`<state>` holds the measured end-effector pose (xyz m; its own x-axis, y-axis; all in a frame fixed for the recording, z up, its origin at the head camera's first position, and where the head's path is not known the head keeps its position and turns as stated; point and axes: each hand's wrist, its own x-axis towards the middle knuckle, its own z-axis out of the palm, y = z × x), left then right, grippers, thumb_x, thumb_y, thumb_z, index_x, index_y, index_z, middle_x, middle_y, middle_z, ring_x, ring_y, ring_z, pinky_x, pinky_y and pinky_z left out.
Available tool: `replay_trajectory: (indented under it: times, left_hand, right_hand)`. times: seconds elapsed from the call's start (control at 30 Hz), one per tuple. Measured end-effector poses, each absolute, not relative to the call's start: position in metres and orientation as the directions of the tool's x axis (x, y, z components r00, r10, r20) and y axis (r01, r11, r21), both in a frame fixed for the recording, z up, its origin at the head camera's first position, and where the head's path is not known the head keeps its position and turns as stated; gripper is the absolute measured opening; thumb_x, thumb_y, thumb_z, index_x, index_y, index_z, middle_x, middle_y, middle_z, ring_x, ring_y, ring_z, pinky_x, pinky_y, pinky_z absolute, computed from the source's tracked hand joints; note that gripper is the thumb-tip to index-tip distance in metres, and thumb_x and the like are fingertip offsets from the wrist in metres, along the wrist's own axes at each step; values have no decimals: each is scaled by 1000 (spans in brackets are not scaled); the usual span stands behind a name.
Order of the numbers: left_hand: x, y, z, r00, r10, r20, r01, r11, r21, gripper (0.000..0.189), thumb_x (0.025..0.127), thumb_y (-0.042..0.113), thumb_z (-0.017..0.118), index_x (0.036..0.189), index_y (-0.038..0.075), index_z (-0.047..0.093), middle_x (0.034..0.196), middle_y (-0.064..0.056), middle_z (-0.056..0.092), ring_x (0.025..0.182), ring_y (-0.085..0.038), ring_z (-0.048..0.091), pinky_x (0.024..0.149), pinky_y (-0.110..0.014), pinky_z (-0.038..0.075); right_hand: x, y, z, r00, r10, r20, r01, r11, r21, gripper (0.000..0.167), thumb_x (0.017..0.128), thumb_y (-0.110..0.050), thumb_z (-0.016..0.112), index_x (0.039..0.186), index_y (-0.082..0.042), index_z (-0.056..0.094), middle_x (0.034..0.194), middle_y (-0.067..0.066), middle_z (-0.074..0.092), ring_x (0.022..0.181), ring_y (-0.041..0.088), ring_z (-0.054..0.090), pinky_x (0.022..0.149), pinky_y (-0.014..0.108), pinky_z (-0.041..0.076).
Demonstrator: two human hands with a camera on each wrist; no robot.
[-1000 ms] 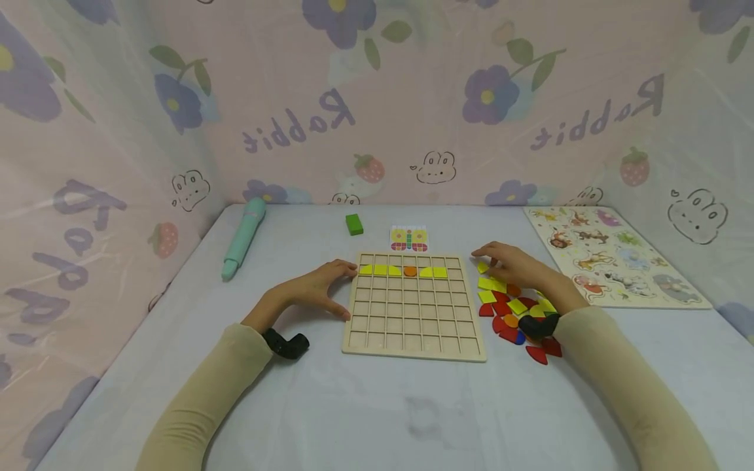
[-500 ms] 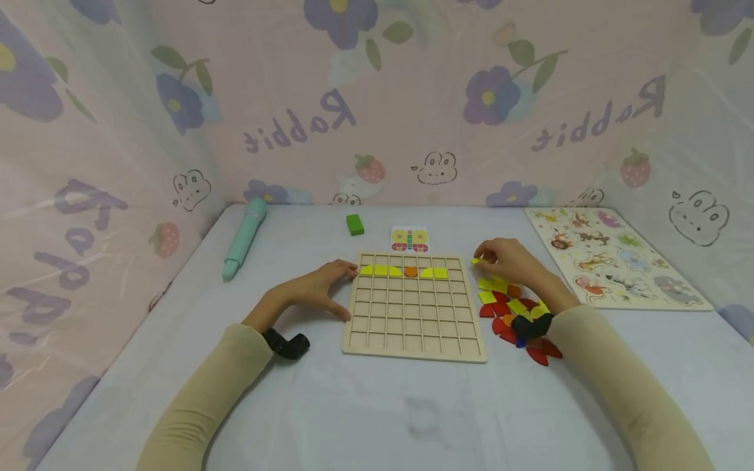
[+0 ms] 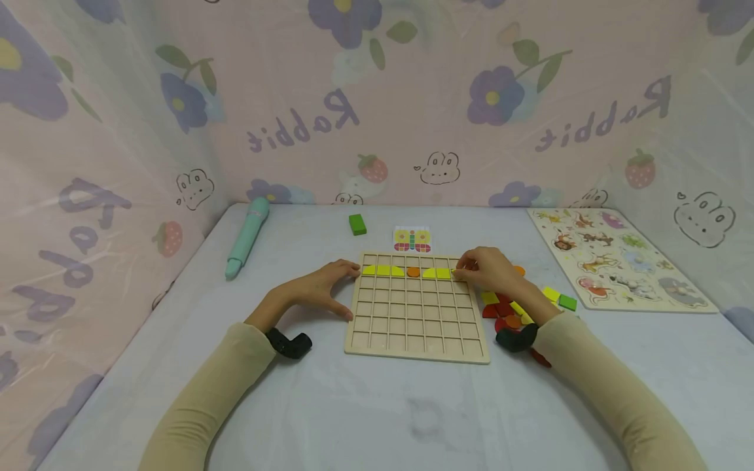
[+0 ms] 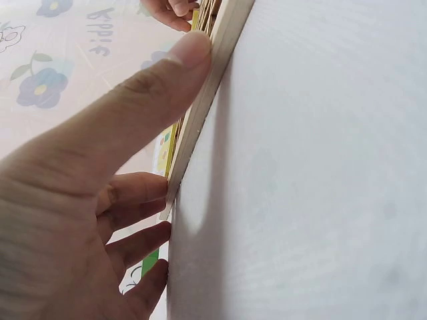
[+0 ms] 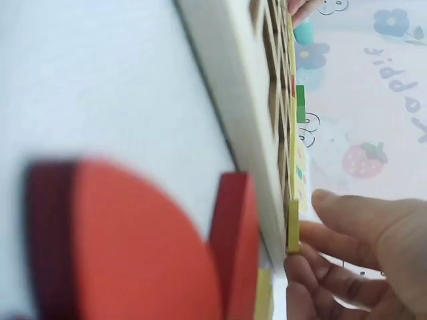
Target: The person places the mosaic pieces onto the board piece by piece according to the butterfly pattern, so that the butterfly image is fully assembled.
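A wooden grid board (image 3: 412, 314) lies before me with a row of yellow pieces (image 3: 383, 270) and an orange disc (image 3: 413, 272) near its far side. My left hand (image 3: 321, 288) rests its spread fingers and thumb along the board's left edge; in the left wrist view the thumb (image 4: 190, 57) touches the rim. At the right end of that row my right hand (image 3: 491, 268) holds a small yellow tile (image 5: 293, 227) at its fingertips, over the board's edge. The fingers partly hide the tile in the head view.
Loose red, yellow and orange pieces (image 3: 503, 307) lie right of the board, partly under my right wrist. A butterfly pattern card (image 3: 412, 239) and green block (image 3: 357, 224) lie behind it. A teal wand-like object (image 3: 247, 239) and animal puzzle board (image 3: 624, 261) lie further out.
My right hand has picked a yellow tile from the loose pieces and carried it left to the board's right edge. My left hand has stayed on the left edge.
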<state>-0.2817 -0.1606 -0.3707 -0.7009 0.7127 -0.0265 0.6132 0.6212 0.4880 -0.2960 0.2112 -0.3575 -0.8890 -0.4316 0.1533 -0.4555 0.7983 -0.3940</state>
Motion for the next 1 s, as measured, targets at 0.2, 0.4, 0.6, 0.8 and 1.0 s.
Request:
replay_trajectory:
  times: [0.2, 0.4, 0.6, 0.8, 1.0]
  left_hand:
    - [-281, -160, -368, -711, 702, -46, 595, 635, 492, 91, 69, 48, 78, 138, 3, 39, 146, -12, 31, 138, -29, 22, 112, -45, 20]
    - [-279, -160, -366, -714, 698, -62, 587, 644, 491, 89, 70, 44, 79, 138, 5, 39, 146, -11, 31, 138, -28, 22, 113, -44, 20]
    - [-279, -160, -366, -713, 698, -62, 587, 643, 492, 88, 70, 44, 79, 138, 5, 39, 146, -11, 31, 138, -28, 23, 113, -44, 20]
    - [-281, -160, -368, -718, 693, -68, 582, 651, 488, 88, 69, 44, 79, 138, 6, 40, 146, -9, 31, 138, -26, 22, 113, -43, 20]
    - [-282, -159, -370, -720, 691, -71, 579, 654, 488, 88, 69, 44, 79, 138, 6, 39, 147, -8, 31, 139, -25, 22, 113, -42, 20]
  right_hand:
    - [-295, 216, -356, -887, -449, 110, -449, 780, -437, 19, 85, -13, 67, 100, -1, 70, 78, 2, 64, 68, 16, 53, 63, 30, 45]
    - [-295, 217, -357, -884, -456, 101, -450, 776, -442, 22, 83, -12, 69, 101, 0, 68, 83, 4, 65, 74, 17, 57, 69, 32, 49]
    - [-295, 215, -358, -900, -426, 95, -419, 783, -459, 24, 83, -15, 71, 102, 0, 67, 83, 5, 65, 72, 17, 55, 66, 29, 47]
    - [-294, 213, -358, -903, -420, 90, -408, 776, -480, 22, 83, -14, 70, 100, -1, 68, 81, 5, 63, 70, 17, 54, 64, 28, 46]
    - [-293, 213, -359, -901, -420, 108, -418, 772, -479, 20, 83, -12, 69, 99, -1, 69, 81, 4, 64, 70, 16, 55, 64, 28, 47]
